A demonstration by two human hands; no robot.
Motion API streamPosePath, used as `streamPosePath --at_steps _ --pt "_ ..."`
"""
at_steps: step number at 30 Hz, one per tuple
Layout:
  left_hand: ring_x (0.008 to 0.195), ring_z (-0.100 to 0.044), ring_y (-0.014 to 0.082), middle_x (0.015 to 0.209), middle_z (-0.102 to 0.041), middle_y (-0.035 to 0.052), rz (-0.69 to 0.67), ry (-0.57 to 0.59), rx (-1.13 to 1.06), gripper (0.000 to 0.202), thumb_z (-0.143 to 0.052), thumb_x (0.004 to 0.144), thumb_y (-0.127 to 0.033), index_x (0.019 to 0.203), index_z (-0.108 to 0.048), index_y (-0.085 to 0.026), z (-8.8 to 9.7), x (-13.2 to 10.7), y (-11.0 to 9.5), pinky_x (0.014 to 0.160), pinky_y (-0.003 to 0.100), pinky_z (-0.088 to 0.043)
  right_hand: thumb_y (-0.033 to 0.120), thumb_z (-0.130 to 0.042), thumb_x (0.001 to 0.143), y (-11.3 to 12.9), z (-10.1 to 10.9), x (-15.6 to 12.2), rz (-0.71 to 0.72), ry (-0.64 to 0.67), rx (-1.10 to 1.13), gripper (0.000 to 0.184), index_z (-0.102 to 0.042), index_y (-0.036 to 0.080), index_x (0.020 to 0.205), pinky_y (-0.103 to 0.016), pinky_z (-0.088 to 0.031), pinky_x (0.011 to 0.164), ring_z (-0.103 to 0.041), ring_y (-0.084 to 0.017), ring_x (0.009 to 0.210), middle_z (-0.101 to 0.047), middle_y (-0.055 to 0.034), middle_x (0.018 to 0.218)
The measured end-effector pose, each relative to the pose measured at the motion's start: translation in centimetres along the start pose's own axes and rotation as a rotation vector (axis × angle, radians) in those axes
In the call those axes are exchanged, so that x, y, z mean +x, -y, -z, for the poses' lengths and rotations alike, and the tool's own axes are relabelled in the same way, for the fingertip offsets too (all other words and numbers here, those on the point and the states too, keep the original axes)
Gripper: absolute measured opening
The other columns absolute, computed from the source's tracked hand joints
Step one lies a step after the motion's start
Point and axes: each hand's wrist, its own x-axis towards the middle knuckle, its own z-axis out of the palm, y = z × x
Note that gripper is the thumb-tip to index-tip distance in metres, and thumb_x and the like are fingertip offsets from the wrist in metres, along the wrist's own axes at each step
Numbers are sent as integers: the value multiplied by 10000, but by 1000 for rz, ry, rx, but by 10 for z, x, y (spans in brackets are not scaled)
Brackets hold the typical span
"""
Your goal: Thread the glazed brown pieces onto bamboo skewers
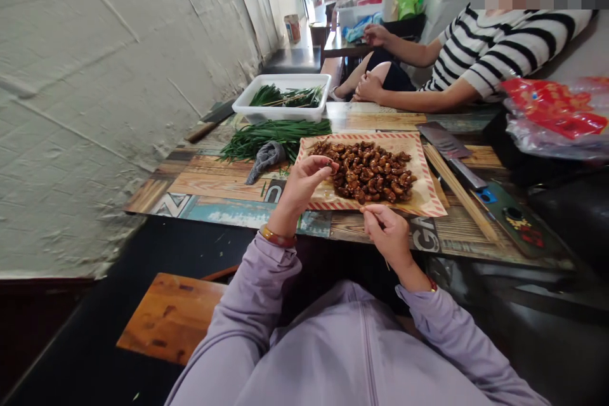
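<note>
Over the left edge of a heap of glossy brown meat pieces (373, 171), my left hand (307, 184) is closed in a pinch. A small dark brown piece shows at its fingertips. The heap lies on a paper sheet with a red striped border (431, 202). My right hand (390, 235) is at the sheet's near edge, its fingers closed around a thin wooden skewer (387, 264). The skewer's lower end sticks out below the palm; most of its length is hidden by the fingers. Both hands are apart from each other.
Left of the sheet lie green chives (280, 134) and a grey cloth (266, 160). Behind stands a white plastic tub (285, 115) of cut greens. On the right are bare skewers (459, 193), a cleaver (445, 139) and a dark flat case (528, 222). A person in stripes (504, 51) sits across.
</note>
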Motion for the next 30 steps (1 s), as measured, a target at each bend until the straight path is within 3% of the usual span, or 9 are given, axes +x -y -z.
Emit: streamPosePath --at_steps 4,8,19,30 --pt "854 -670 153 901 -719 66 111 -34 -336 337 -773 686 -308 969 -671 -157 -12 -6 5 820 303 -513 338 -539 894 -1 1 -1 -17 21 1 198 -671 190 896 -212 -450 464 -590 -114 466 -632 16 562" --pt "890 -675 151 934 -724 61 151 -28 -440 331 -793 671 -292 955 -673 -171 -18 -7 6 861 310 -513 324 -540 892 -1 2 -1 -27 42 11 185 -669 193 910 -211 -448 458 -597 -116 474 -632 17 562" --pt "782 -665 141 907 -729 53 125 -42 -416 317 -781 691 -301 924 -595 -194 -18 -6 9 564 208 -428 299 -545 886 1 3 0 -66 74 5 160 -665 196 913 -215 -449 462 -586 -111 457 -628 22 563" --pt "909 -664 184 957 -737 75 106 -39 -312 338 -753 729 -331 1031 -691 -192 -12 -19 10 668 250 -475 279 -542 882 4 1 3 -26 126 -61 149 -671 203 877 -221 -438 473 -567 -109 444 -610 36 531"
